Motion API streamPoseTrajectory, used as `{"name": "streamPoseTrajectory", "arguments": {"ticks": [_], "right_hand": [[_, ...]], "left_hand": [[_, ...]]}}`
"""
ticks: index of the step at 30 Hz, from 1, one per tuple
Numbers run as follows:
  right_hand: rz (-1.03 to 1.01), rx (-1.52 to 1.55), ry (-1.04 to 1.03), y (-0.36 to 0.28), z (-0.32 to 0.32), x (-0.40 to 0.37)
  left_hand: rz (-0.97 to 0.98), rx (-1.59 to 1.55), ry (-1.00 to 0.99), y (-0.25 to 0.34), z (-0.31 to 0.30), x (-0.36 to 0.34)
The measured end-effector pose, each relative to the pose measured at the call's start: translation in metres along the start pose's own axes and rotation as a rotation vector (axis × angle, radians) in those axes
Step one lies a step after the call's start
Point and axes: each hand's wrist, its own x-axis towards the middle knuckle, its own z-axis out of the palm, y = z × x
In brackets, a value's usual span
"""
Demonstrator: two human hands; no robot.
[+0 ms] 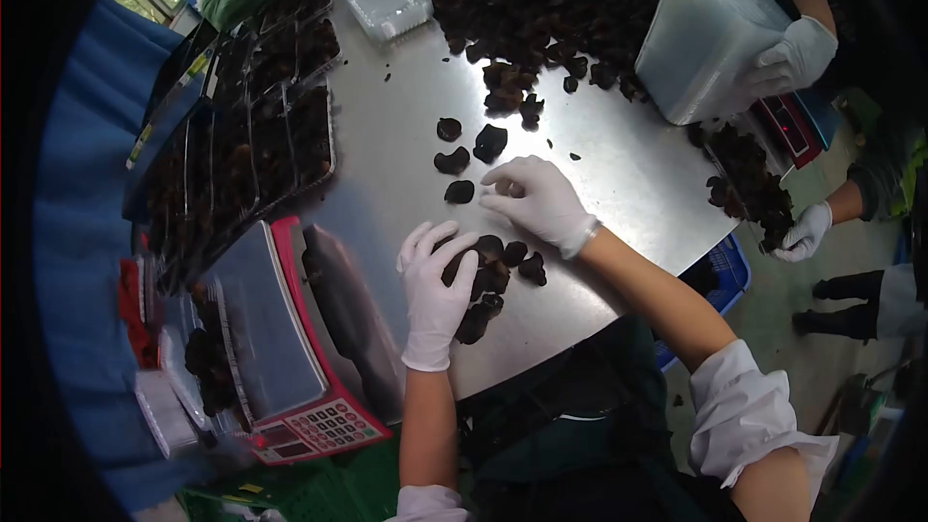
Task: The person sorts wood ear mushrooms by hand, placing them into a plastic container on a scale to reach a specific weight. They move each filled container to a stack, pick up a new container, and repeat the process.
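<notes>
My left hand [437, 275], in a white glove, curls over a dark wood ear mushroom [450, 269], which shows between thumb and forefinger. Beside it lies a small heap of wood ear pieces [495, 277] on the metal table [599, 174]. My right hand [537, 201], also gloved, hovers just above the heap, thumb and forefinger parted. Its fingertips point at a single piece [459, 192], with a little gap between. Three more loose pieces, among them a larger one [490, 143], lie a bit farther off.
A big mound of wood ears [551, 0] covers the table's far side. A clear lidded box [388, 6] stands near it. Filled trays [242, 155] and a red-edged scale [319, 416] are at left. On the right, a co-worker's gloved hand [797, 56] tilts a clear bin [701, 43].
</notes>
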Motion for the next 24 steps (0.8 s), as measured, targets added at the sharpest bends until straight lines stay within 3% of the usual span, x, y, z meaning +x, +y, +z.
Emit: {"name": "streamPoseTrajectory", "arguments": {"ticks": [5, 7, 8, 9, 14, 18, 21, 24], "right_hand": [[-0.198, -0.281, 0.012, 0.015, 0.016, 0.01], [-0.192, -0.68, 0.222, 0.028, 0.003, 0.015], [-0.156, -0.719, 0.267, 0.03, -0.012, 0.018], [-0.175, -0.667, 0.302, 0.043, -0.023, 0.022], [-0.212, -0.385, 0.099, 0.065, -0.045, 0.012], [-0.143, -0.431, 0.065, 0.061, -0.073, -0.037], [-0.009, -0.525, 0.143, 0.062, -0.105, -0.106], [0.189, -0.544, 0.412, 0.055, -0.136, -0.181]], "left_hand": [[0.003, -0.016, 0.002, -0.002, -0.001, -0.001], [-0.02, -0.024, 0.003, 0.0, -0.001, -0.001], [-0.025, -0.027, 0.002, 0.0, -0.001, -0.001], [-0.018, -0.029, 0.001, 0.001, -0.001, 0.0], [-0.025, -0.004, -0.005, 0.002, -0.002, 0.0], [-0.001, 0.002, -0.008, 0.001, -0.002, 0.0], [0.001, -0.007, -0.014, 0.001, -0.002, 0.0], [0.003, -0.017, -0.012, -0.001, -0.001, -0.001]]}}
